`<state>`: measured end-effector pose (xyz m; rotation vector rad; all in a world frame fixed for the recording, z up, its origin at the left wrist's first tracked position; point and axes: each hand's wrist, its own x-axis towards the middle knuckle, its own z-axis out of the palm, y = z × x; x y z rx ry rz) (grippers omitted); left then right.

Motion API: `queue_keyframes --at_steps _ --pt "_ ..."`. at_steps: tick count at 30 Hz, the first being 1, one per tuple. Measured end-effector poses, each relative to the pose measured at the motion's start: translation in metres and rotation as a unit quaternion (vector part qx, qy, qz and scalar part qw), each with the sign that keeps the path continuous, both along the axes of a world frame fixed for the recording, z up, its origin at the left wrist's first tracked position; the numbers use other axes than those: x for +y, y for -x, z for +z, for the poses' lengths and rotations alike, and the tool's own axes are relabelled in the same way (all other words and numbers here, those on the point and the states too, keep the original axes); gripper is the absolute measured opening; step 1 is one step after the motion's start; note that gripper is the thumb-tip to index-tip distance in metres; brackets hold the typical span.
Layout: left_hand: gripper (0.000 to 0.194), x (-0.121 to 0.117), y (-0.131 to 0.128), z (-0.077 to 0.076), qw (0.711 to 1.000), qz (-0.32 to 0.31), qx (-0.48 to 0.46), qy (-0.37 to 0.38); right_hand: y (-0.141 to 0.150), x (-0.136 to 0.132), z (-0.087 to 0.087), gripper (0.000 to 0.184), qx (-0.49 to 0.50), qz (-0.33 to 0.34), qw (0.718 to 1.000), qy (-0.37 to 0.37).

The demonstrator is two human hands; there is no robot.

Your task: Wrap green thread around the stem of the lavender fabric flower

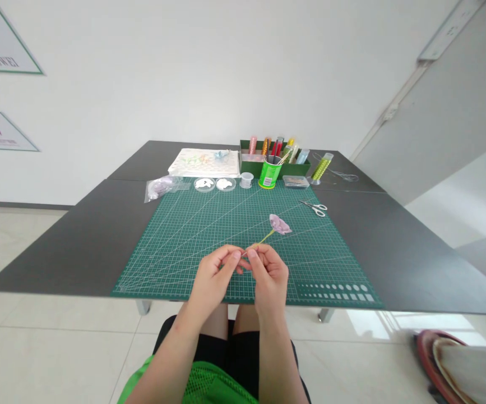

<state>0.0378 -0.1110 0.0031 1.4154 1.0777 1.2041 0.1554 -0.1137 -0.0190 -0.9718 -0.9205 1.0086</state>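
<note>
A pale purple artificial flower (280, 224) with a thin green stem (267, 237) is held above the near middle of the green cutting mat (192, 235). Its bloom points away and to the right. My right hand (270, 276) pinches the stem between thumb and fingers. My left hand (216, 274) meets it at the lower end of the stem, thumb and forefinger closed on the thin tip. The fingers hide most of that end. White-handled scissors (317, 209) lie beyond the bloom on the right of the mat.
Along the back stand a green can of tools (270, 174), a dark green box (251, 166) of coloured rolls, a small clear tub (246, 179) and two dishes of white pieces (204, 183). A plastic bag (158, 188) lies left; a yellow-green roll (322, 167) stands right.
</note>
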Motion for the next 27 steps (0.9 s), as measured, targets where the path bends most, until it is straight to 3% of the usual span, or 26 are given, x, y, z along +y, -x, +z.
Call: queue_keyframes --at_steps 3,7,14,18,22,27 --pt "0.029 -0.002 0.004 0.002 0.999 -0.032 -0.023 0.03 -0.002 -0.002 -0.002 0.023 0.024 0.046 0.999 0.015" --pt "0.028 -0.009 0.006 0.006 0.999 -0.022 -0.019 0.028 -0.003 -0.006 0.001 0.025 0.054 0.086 0.995 0.01" --pt "0.021 -0.016 0.008 0.012 0.998 0.011 0.06 -0.01 -0.002 -0.009 0.002 0.02 0.03 0.077 0.997 -0.001" --pt "0.018 -0.019 0.004 0.01 0.98 0.104 0.153 -0.08 -0.001 -0.01 0.001 0.019 -0.076 0.0 0.996 -0.037" --pt "0.019 -0.018 0.001 0.008 0.951 0.16 0.224 -0.139 -0.007 -0.016 -0.001 0.011 -0.248 -0.083 0.957 -0.122" --pt "0.018 -0.013 0.001 0.005 0.926 0.174 0.277 -0.186 -0.025 -0.031 0.004 0.014 -0.364 -0.036 0.903 -0.224"
